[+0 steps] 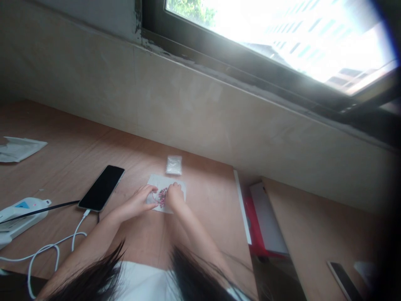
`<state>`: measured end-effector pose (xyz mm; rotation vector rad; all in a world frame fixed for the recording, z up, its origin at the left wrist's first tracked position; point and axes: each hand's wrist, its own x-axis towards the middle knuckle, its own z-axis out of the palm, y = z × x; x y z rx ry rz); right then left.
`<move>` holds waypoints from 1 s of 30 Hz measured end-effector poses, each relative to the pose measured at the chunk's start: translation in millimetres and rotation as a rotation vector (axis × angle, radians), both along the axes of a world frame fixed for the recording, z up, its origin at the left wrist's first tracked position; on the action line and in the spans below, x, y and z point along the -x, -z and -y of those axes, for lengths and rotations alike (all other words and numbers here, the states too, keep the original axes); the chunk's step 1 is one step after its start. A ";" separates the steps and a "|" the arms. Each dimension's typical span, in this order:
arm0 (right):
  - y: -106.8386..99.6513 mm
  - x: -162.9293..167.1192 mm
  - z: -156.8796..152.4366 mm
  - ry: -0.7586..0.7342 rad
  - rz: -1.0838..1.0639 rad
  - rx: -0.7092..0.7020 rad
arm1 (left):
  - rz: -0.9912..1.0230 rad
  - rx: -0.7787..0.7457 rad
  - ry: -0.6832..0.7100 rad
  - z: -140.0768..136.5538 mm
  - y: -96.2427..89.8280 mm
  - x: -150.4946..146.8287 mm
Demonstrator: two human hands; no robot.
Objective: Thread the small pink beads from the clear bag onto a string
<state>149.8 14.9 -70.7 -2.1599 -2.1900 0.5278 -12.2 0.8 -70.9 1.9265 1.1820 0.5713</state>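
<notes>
A small pile of dark pink beads (162,197) lies on a white sheet (161,180) on the wooden table. At the left side of the pile is my left hand (142,200), its thumb and fingers apart and curved. Between them shows a thin reddish line, perhaps a string; I cannot tell whether the hand touches it. My right hand (174,195) rests at the pile's right side with fingers curled in, and what they hold, if anything, is hidden. Just beyond the sheet sits a small clear packet (173,165) with whitish contents.
Left of my hands a black-screened phone (102,188) lies plugged into a white cable (74,238). A white power strip (23,215) and a crumpled white packet (21,149) are farther left. A gap separates the table from a second table (313,221) at right.
</notes>
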 end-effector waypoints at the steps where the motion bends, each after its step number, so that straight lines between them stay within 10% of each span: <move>1: -1.9 0.4 -2.1 -0.002 0.011 0.005 | 0.004 -0.001 0.000 0.1 0.2 -0.1; 19: -49.4 3.4 36.4 0.068 -0.585 -0.088 | 0.151 0.026 -0.009 4.5 -21.0 -21.9; 30: -44.7 -12.0 56.9 0.149 -0.848 -0.231 | 0.252 0.185 -0.080 14.8 -54.2 -21.7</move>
